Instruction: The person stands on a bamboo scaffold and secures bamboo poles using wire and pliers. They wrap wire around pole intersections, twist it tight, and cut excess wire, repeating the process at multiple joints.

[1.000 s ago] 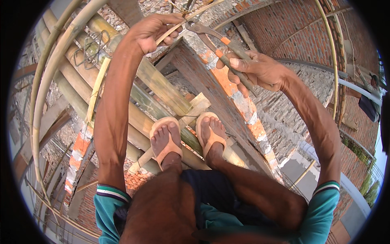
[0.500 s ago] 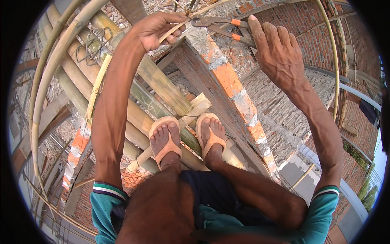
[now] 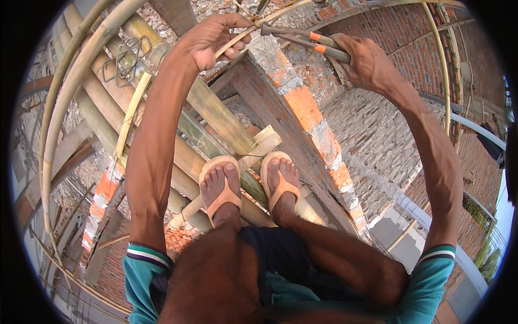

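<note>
My left hand [image 3: 213, 39] grips a thin bamboo strip [image 3: 253, 27] near the top of the view. My right hand [image 3: 367, 59] is closed around the orange-banded handles of a pair of pliers [image 3: 307, 40], whose jaws point left toward the strip, close to my left fingers. Both arms reach forward over a brick pillar [image 3: 302, 108]. My feet in orange sandals [image 3: 221, 186] stand on bamboo scaffold poles [image 3: 216, 116].
Curved bamboo poles [image 3: 65, 102] run along the left, with a bent wire stirrup [image 3: 127, 59] lying on them. Brick walls [image 3: 410, 32] rise at the right. Far below are rubble and a grey floor [image 3: 394, 227]. A thin pole [image 3: 440, 65] arcs at the right.
My right hand, open above the pliers half a second ago, has closed on their handles. The left hand stays on the strip.
</note>
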`<state>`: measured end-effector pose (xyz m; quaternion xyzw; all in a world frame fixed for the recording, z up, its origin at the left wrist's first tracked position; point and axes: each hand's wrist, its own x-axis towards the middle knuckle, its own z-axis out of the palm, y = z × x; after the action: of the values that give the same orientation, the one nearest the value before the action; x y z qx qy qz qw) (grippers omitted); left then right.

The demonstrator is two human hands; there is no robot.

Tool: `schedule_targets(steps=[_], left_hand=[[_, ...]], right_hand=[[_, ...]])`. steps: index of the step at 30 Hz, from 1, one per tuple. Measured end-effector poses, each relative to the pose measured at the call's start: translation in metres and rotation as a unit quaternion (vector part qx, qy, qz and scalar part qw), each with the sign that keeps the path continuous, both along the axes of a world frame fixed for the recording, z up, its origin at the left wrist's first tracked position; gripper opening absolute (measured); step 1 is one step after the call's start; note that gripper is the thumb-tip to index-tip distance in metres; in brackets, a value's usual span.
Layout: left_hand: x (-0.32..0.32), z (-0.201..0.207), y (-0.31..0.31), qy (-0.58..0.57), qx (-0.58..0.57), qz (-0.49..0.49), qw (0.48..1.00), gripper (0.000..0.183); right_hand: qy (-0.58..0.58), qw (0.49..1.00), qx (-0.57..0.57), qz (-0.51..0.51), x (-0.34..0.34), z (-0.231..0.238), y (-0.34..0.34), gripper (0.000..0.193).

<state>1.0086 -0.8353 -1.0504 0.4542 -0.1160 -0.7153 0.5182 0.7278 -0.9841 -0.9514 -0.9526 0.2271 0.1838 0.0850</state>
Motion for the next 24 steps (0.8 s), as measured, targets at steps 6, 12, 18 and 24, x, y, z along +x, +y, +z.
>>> schedule_targets(steps=[6, 12, 18, 24], left_hand=[[-0.001, -0.004, 0.001, -0.028, 0.001, -0.002, 1.0, 0.027], [0.003, -0.005, 0.001, -0.003, -0.017, -0.036, 0.999, 0.027], [0.001, -0.003, 0.004, -0.032, -0.027, -0.036, 0.998, 0.049], [0.001, -0.004, 0.006, -0.024, -0.034, -0.039, 0.998, 0.08]], right_hand=[[0.017, 0.798, 0.511, -0.32, -0.004, -0.002, 0.042, 0.045], [-0.005, 0.884, 0.399, -0.242, -0.009, -0.009, 0.028, 0.054], [-0.006, 0.808, 0.525, -0.267, -0.005, -0.013, 0.029, 0.058], [-0.035, 0.949, 0.272, -0.152, -0.008, -0.004, 0.04, 0.074]])
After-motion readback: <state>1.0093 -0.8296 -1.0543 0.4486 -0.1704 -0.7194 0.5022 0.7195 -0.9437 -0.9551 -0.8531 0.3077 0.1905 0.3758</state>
